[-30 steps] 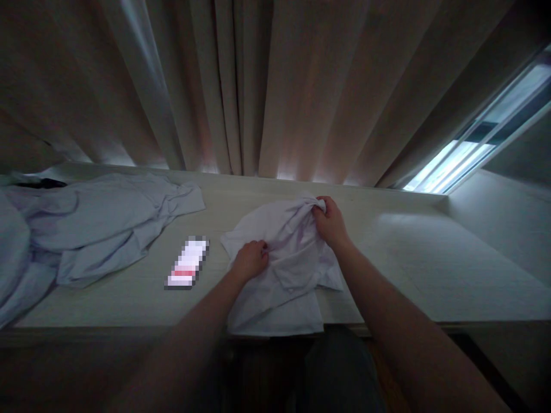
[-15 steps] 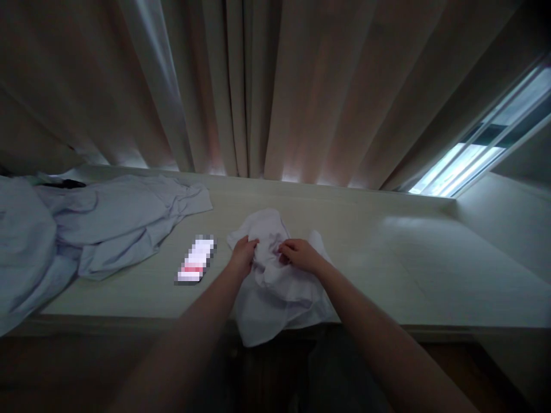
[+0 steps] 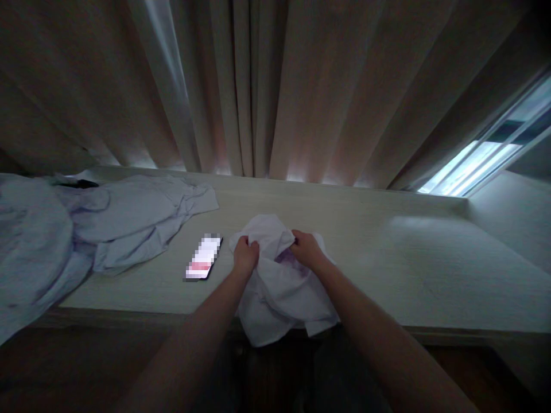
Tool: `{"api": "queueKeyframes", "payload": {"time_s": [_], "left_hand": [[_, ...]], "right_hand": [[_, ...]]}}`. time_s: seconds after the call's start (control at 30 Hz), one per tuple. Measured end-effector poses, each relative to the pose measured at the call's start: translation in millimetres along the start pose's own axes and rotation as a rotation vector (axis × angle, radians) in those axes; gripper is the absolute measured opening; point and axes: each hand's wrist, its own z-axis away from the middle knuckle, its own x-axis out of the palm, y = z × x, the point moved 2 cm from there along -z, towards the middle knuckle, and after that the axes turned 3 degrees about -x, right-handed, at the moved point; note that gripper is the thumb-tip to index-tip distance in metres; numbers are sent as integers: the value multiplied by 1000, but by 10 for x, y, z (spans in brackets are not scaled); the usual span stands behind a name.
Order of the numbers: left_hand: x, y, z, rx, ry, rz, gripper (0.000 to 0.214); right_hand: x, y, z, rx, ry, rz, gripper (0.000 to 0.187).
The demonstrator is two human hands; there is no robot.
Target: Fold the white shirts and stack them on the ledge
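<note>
White garment is sitting bunched up at the front edge of the counter, centre of view, with its lower part hanging over the edge. Left hand is gripping the upper left of it, fingers curled tight with cloth pinched in the fist. Right hand is doing the same on the upper right, fingers closed on a fold. Hands are sitting near each other, a hump of fabric rising between them. Phone is lying flat just left of the garment, not touching it. Further left, pale blue clothes are lying crumpled across the counter, well apart from the hands. Curtain is hanging along the back of the counter. Window is showing bright at far right. Room is dim, so finer finger detail isn't readable.
</note>
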Motion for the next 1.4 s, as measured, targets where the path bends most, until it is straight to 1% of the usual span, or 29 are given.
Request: {"api": "queueKeyframes", "payload": {"time_s": [0.03,0.07,0.1,0.13,0.17,0.23,0.3,0.33,0.37,0.4,0.47,0.53,0.57,0.63,0.67,0.73,0.8,0.87,0.93,1.0,1.03,1.1,1.17,1.23,1.3,1.37,1.4], "left_hand": [[-29,15,3,14,112,-78,23],[-46,50,18,41,188,-115,25],[-44,103,46,87,217,-116,26],[-24,171,86,155,194,-88,28],[14,249,137,237,128,-42,29],[126,407,259,390,-89,87,31],[254,523,369,458,-326,226,34],[310,556,403,455,-402,283,38],[353,569,420,433,-437,325,42],[383,565,420,397,-437,352,43],[399,517,384,299,-379,383,38],[368,446,331,186,-331,438,32],[341,413,304,133,-324,486,31],[277,363,255,49,-326,618,33],[247,346,232,11,-336,689,35],[197,327,188,-74,-377,812,36],[163,321,152,-181,-437,901,33],[130,318,131,-296,-478,954,30],[90,313,122,-376,-498,962,29],[46,296,110,-385,-521,915,29],[21,280,97,-360,-523,864,29],[-34,231,48,-259,-468,696,30],[-97,179,-17,-143,-318,421,31],[-155,171,-55,-53,-128,64,37],[-182,254,-27,81,19,-268,49],[-166,425,78,297,100,-490,64],[-146,527,152,415,120,-554,69]], "right_hand": [[-66,17,-45,38,81,14,15],[-141,31,-92,68,157,20,15],[-223,37,-139,92,229,20,15],[-306,35,-185,110,290,15,15],[-386,22,-227,121,340,3,16],[-514,-41,-296,96,399,-53,18],[-572,-139,-336,6,369,-173,19],[-570,-191,-342,-49,317,-258,19],[-551,-240,-339,-103,248,-353,20],[-518,-279,-329,-152,172,-452,22],[-428,-305,-295,-199,47,-630,29],[-327,-242,-267,-160,-4,-723,33],[-280,-177,-258,-113,8,-728,34],[-197,-13,-243,-21,76,-664,35],[-159,71,-233,3,107,-607,36],[-79,212,-205,0,105,-486,41],[14,303,-163,-32,31,-366,48],[114,358,-113,-23,-66,-241,52],[207,394,-68,33,-162,-120,46],[268,419,-40,91,-220,-44,31],[278,431,-36,111,-226,-23,25],[251,454,-47,149,-193,3,22],[157,474,-81,194,-89,17,24],[19,463,-131,202,53,3,24],[-129,398,-190,134,154,-61,22],[-264,274,-243,5,177,-139,21],[-326,197,-264,-60,172,-167,21]]}}
